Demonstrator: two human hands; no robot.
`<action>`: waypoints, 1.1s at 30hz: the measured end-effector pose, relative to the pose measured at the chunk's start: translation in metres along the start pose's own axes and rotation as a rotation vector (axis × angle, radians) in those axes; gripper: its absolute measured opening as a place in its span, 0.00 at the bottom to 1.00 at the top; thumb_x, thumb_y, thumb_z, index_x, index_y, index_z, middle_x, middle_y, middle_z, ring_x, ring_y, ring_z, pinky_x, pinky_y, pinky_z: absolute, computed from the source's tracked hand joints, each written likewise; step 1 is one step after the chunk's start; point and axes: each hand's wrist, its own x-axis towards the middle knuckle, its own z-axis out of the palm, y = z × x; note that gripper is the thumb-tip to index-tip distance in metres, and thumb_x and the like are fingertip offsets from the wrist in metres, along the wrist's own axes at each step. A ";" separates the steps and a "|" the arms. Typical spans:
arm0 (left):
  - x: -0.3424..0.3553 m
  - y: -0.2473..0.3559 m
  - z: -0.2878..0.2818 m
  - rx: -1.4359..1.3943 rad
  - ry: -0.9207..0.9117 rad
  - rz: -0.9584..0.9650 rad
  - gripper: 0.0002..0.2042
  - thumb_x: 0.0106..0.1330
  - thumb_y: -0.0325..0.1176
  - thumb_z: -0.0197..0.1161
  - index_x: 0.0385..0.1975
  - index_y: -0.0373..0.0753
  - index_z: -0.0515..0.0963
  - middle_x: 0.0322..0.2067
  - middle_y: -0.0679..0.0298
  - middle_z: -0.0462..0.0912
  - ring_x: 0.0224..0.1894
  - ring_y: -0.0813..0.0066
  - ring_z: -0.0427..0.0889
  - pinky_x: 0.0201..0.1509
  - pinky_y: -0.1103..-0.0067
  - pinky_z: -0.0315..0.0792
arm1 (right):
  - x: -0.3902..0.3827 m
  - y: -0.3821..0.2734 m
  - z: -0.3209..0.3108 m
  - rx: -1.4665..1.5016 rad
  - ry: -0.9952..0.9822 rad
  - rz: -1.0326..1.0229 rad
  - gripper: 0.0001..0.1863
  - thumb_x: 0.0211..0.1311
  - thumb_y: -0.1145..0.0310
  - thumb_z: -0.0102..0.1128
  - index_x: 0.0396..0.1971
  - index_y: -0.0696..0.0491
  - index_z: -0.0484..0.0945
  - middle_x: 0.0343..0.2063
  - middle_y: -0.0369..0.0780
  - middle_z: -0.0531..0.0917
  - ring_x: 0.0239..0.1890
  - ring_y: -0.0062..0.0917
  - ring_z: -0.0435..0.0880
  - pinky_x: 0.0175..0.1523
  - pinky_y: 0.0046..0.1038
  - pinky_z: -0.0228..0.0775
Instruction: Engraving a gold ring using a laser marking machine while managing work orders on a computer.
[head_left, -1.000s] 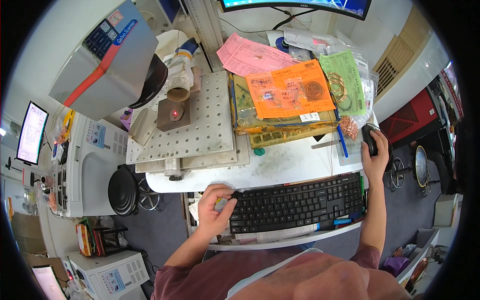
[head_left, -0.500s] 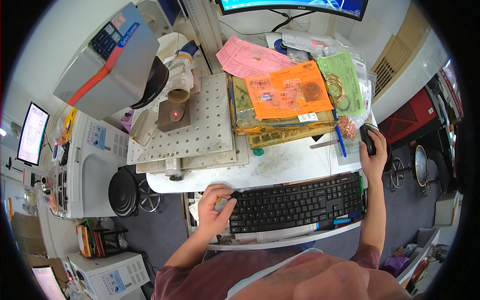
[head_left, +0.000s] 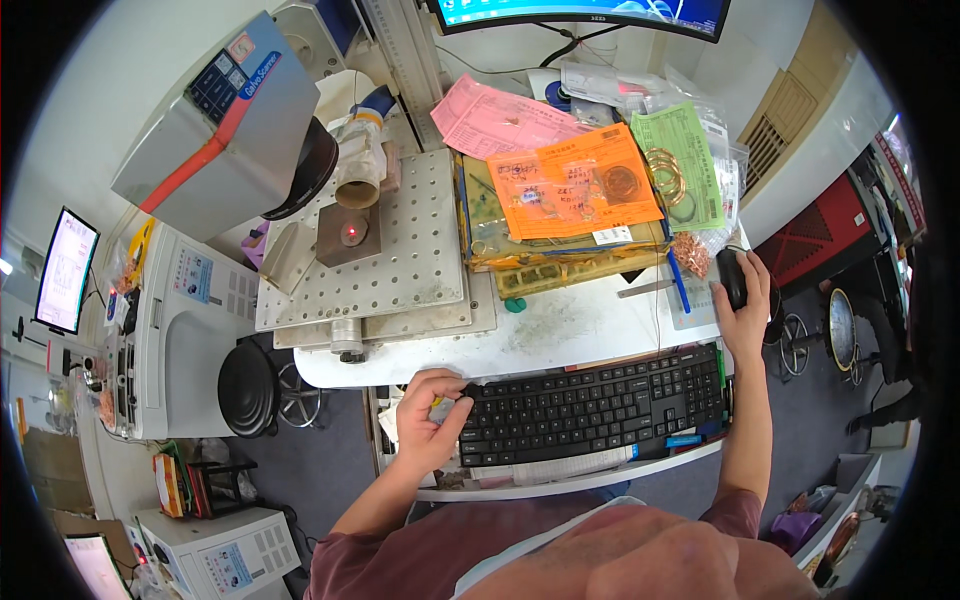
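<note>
Keyboard (head_left: 592, 411), rigid and light, is lying under the loosely curled left hand (head_left: 428, 420) while the right hand (head_left: 742, 305) is cupping a black mouse (head_left: 732, 278) beyond its far end.

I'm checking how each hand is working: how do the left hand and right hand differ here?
The left hand is curled at the left end of the black keyboard, close to the body; the right hand lies flatter over a black mouse, arm stretched forward. The left sits on the lower keyboard shelf, the right up on the white desk. Both are bare.
</note>
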 end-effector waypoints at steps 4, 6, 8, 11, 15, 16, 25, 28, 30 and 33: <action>0.000 0.000 -0.001 0.005 -0.001 -0.002 0.14 0.63 0.16 0.69 0.47 0.34 0.82 0.48 0.59 0.81 0.42 0.75 0.81 0.50 0.80 0.76 | -0.001 0.001 0.001 0.000 0.020 -0.004 0.27 0.59 0.72 0.72 0.60 0.57 0.79 0.64 0.51 0.77 0.63 0.48 0.80 0.67 0.40 0.72; 0.001 0.001 -0.001 0.007 -0.004 0.001 0.14 0.63 0.16 0.69 0.47 0.34 0.82 0.48 0.59 0.81 0.42 0.75 0.81 0.50 0.80 0.76 | -0.002 0.003 0.000 0.002 0.017 -0.005 0.27 0.59 0.72 0.72 0.60 0.57 0.79 0.64 0.51 0.77 0.63 0.48 0.80 0.67 0.40 0.72; 0.002 0.001 0.000 0.008 -0.012 0.006 0.14 0.62 0.16 0.69 0.47 0.34 0.82 0.48 0.59 0.81 0.42 0.75 0.81 0.50 0.80 0.76 | -0.002 0.003 -0.001 0.031 0.018 0.031 0.27 0.59 0.73 0.71 0.60 0.57 0.80 0.62 0.51 0.78 0.63 0.47 0.80 0.67 0.40 0.72; 0.001 0.003 0.001 0.010 -0.013 -0.010 0.14 0.62 0.16 0.69 0.47 0.33 0.82 0.48 0.59 0.81 0.43 0.75 0.80 0.51 0.80 0.75 | -0.002 0.004 0.000 0.036 0.046 0.013 0.26 0.59 0.74 0.70 0.59 0.57 0.80 0.61 0.50 0.79 0.63 0.47 0.80 0.67 0.40 0.71; -0.001 0.003 0.000 0.008 -0.004 -0.033 0.14 0.62 0.15 0.68 0.46 0.33 0.82 0.47 0.58 0.80 0.43 0.74 0.80 0.51 0.80 0.75 | -0.004 0.006 0.001 0.048 0.072 0.012 0.24 0.59 0.76 0.68 0.58 0.57 0.80 0.60 0.49 0.79 0.61 0.46 0.80 0.68 0.39 0.71; -0.001 0.002 0.000 0.012 -0.023 -0.026 0.14 0.62 0.14 0.67 0.47 0.33 0.81 0.49 0.58 0.79 0.45 0.75 0.80 0.53 0.80 0.75 | -0.004 0.007 0.002 0.057 0.081 0.023 0.24 0.59 0.76 0.68 0.57 0.58 0.80 0.60 0.49 0.79 0.61 0.46 0.80 0.67 0.39 0.71; 0.000 0.005 0.002 -0.033 0.003 -0.039 0.13 0.63 0.14 0.68 0.47 0.32 0.82 0.49 0.58 0.79 0.44 0.75 0.81 0.52 0.80 0.76 | -0.007 0.010 0.001 0.060 0.088 0.058 0.22 0.59 0.75 0.69 0.55 0.59 0.81 0.59 0.49 0.79 0.60 0.46 0.81 0.66 0.39 0.72; 0.000 0.004 0.002 -0.042 -0.001 -0.045 0.13 0.63 0.14 0.68 0.47 0.32 0.81 0.50 0.58 0.79 0.45 0.76 0.81 0.53 0.80 0.76 | -0.007 0.010 0.002 0.068 0.098 0.069 0.22 0.58 0.75 0.69 0.54 0.59 0.81 0.59 0.49 0.79 0.60 0.47 0.81 0.66 0.39 0.73; -0.001 0.003 0.002 -0.046 -0.002 -0.053 0.13 0.63 0.14 0.68 0.47 0.32 0.81 0.50 0.58 0.79 0.45 0.76 0.81 0.53 0.80 0.76 | -0.006 0.010 0.002 0.064 0.098 0.066 0.22 0.58 0.75 0.69 0.54 0.59 0.81 0.59 0.49 0.80 0.60 0.47 0.81 0.66 0.39 0.73; -0.001 0.002 0.001 -0.057 -0.002 -0.057 0.13 0.64 0.15 0.67 0.47 0.32 0.81 0.50 0.58 0.79 0.45 0.76 0.80 0.54 0.80 0.75 | -0.006 0.009 0.001 0.059 0.097 0.064 0.23 0.58 0.75 0.69 0.55 0.58 0.81 0.59 0.49 0.80 0.60 0.47 0.81 0.66 0.39 0.73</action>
